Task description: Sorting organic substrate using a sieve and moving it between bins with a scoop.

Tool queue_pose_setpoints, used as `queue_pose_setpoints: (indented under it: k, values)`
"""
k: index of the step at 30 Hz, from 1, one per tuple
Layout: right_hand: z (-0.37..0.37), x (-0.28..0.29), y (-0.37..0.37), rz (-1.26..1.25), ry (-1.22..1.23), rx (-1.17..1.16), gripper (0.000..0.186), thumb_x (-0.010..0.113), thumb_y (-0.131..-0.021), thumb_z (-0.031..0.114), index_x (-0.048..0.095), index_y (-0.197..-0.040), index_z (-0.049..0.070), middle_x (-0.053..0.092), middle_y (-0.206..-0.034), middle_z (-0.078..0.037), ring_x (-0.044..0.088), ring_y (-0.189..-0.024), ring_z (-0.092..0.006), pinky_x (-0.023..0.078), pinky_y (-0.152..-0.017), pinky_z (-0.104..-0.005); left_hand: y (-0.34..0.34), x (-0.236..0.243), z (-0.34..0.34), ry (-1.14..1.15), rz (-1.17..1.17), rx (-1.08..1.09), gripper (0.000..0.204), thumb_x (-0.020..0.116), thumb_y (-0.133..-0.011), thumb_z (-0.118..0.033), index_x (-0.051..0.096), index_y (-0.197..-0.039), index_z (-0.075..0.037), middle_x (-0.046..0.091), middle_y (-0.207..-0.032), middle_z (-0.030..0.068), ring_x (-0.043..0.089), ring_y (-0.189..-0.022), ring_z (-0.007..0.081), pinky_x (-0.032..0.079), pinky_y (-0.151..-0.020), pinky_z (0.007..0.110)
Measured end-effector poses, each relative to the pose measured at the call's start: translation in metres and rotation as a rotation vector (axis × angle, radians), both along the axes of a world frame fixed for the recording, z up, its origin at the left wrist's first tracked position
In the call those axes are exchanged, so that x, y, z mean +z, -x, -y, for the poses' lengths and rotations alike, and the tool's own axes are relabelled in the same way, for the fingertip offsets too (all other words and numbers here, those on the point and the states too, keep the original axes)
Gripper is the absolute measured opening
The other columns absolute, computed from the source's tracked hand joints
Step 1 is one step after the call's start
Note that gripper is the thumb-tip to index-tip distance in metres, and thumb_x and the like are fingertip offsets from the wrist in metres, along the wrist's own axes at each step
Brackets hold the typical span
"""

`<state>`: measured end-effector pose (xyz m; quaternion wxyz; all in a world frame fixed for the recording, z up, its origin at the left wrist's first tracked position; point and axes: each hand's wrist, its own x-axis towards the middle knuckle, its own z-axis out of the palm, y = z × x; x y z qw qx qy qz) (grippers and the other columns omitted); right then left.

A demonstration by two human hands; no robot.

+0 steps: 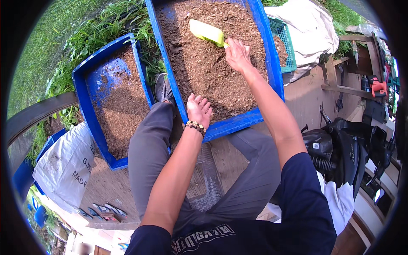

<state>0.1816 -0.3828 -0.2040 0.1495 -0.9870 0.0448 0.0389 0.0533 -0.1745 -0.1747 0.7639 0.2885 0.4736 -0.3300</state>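
Observation:
A large blue tray (236, 124) between my knees holds a thick layer of brown, crumbly, soil-like material (221, 80). My right hand (239, 55) is closed round the short handle of a yellow-green scoop (207, 32), which lies low against the material in the tray's far half. At the near left part of the tray, my left hand (199, 111) hovers palm up, fingers loosely spread and holding nothing. A beaded bracelet (196, 126) circles the left wrist.
On the left stands a smaller blue tray (114, 163) with finer brown material. A white sack (68, 165) sits beyond it. To the right are a green basket (289, 46), a pale cloth or sack (304, 29), a black motorcycle (340, 148) and a red tool (378, 87).

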Motion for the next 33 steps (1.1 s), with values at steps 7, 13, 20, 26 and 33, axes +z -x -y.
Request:
queue_pose_setpoints:
  k: [7, 13, 20, 26, 33]
  values:
    - [-0.012, 0.007, 0.041, 0.034, -0.059, 0.114, 0.021, 0.048, -0.091, 0.019, 0.055, -0.109, 0.012, 0.06, -0.104, -0.011, 0.055, -0.103, -0.0278, 0.033, -0.092, -0.0484, -0.012, -0.01, 0.009, -0.047, -0.117, 0.189, 0.076, 0.035, -0.095, -0.054, 0.012, -0.154, -0.012, 0.009, -0.16, 0.0185, 0.01, -0.148, 0.0359, 0.006, -0.119, 0.047]
    - [-0.025, 0.007, 0.09, 0.026, -0.048, 0.127, 0.02, 0.048, -0.092, 0.019, 0.056, -0.109, 0.01, 0.057, -0.104, -0.009, 0.053, -0.103, -0.0259, 0.033, -0.09, -0.0445, -0.019, -0.014, 0.014, -0.03, -0.096, 0.201, 0.077, 0.035, -0.095, -0.056, 0.011, -0.155, -0.014, 0.005, -0.161, 0.0177, 0.007, -0.148, 0.0362, 0.002, -0.118, 0.052]
    - [-0.063, 0.005, 0.176, -0.005, -0.149, 0.088, 0.02, 0.049, -0.092, 0.019, 0.056, -0.107, 0.009, 0.058, -0.101, -0.01, 0.054, -0.101, -0.0285, 0.035, -0.09, -0.0457, -0.009, -0.015, 0.005, 0.109, 0.066, 0.197, 0.089, 0.036, -0.091, -0.064, 0.0, -0.155, -0.012, -0.002, -0.161, 0.0155, 0.007, -0.148, 0.0354, 0.002, -0.118, 0.051]
    - [-0.046, -0.007, 0.215, -0.233, -0.99, -0.498, 0.023, 0.042, -0.095, 0.022, 0.057, -0.092, 0.005, 0.062, -0.082, -0.008, 0.057, -0.074, -0.0175, 0.043, -0.07, -0.0307, 0.001, 0.039, 0.017, 0.133, 0.128, -0.023, 0.088, 0.036, -0.094, -0.06, 0.005, -0.153, -0.002, -0.002, -0.16, 0.0201, 0.011, -0.147, 0.0371, 0.009, -0.119, 0.047]
    - [-0.061, 0.033, 0.204, -0.119, -1.23, -0.702, 0.021, 0.041, -0.093, 0.017, 0.058, -0.086, 0.006, 0.061, -0.076, -0.005, 0.055, -0.066, -0.0122, 0.045, -0.064, -0.026, -0.045, 0.115, -0.059, 0.13, 0.42, 0.045, 0.077, 0.038, -0.098, -0.05, 0.019, -0.148, 0.005, 0.023, -0.152, 0.0257, 0.027, -0.141, 0.0377, 0.023, -0.116, 0.046]
